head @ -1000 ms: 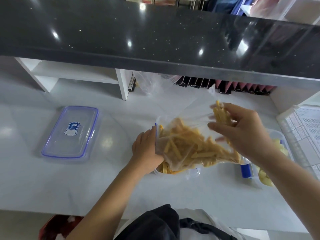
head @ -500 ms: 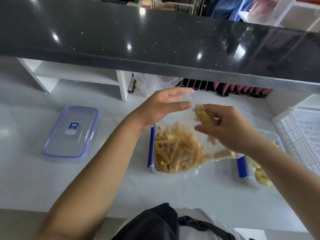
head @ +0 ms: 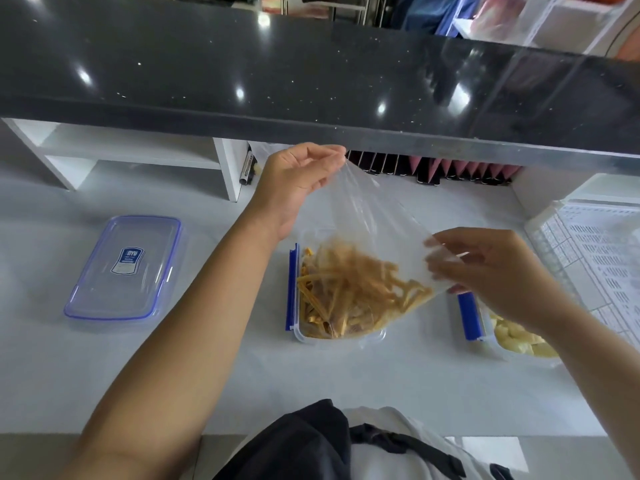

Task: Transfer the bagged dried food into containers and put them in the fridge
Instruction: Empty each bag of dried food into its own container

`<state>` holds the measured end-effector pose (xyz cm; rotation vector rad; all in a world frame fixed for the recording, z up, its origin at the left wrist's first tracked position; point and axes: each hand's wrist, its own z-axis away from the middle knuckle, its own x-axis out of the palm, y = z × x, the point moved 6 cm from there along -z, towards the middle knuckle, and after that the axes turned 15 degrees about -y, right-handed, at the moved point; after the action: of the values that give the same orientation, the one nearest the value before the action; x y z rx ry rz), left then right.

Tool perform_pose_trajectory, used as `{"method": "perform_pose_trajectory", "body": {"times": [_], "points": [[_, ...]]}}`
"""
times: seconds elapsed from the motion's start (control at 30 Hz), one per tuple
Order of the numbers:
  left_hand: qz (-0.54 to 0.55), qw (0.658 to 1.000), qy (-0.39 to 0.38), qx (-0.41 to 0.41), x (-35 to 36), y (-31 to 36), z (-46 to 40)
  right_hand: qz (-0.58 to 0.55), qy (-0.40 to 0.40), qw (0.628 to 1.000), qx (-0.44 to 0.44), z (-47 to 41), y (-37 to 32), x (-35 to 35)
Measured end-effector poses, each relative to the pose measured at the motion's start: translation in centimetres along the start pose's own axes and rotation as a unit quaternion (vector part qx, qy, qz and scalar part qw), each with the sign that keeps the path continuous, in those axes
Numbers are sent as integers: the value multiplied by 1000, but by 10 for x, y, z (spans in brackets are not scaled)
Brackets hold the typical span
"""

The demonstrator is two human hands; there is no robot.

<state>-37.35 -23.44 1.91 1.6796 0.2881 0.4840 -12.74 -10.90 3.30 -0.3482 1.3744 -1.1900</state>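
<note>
White counter (head: 104,375), left hand (head: 294,181) raised, right hand (head: 491,271) lower, both pinching clear bag (head: 374,230) over container (head: 332,336).

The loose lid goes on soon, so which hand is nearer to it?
Left. The left hand pinches the bag right of the lid; the right hand holds the bag farther right.

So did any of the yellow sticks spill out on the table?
No spill shows. The left hand and right hand hold the clear bag over the open container, and the dried sticks seem to sit inside it. The lid lies apart on the counter, off to the left.
</note>
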Motion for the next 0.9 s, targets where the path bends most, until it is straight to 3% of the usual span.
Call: {"method": "perform_pose_trajectory", "body": {"times": [0.17, 0.3, 0.53, 0.67, 0.8, 0.9], "points": [[3, 1000, -3, -2, 7, 1, 0, -28, 37, 999, 15, 7, 7, -4], [2, 1000, 14, 10, 2, 11, -1, -90, 124, 987, -40, 13, -6, -27], [-5, 999, 30, 13, 0, 11, 3, -120, 170, 975, -81, 18, -12, -27], [22, 999, 37, 20, -1, 13, 4, -137, 145, 977, -79, 16, -13, -20], [40, 998, 29, 41, 3, 26, -3, -169, 186, 961, -116, 18, -22, -39], [55, 997, 19, 56, 6, 34, -9, -151, 141, 972, -113, 15, -26, -28]]}}
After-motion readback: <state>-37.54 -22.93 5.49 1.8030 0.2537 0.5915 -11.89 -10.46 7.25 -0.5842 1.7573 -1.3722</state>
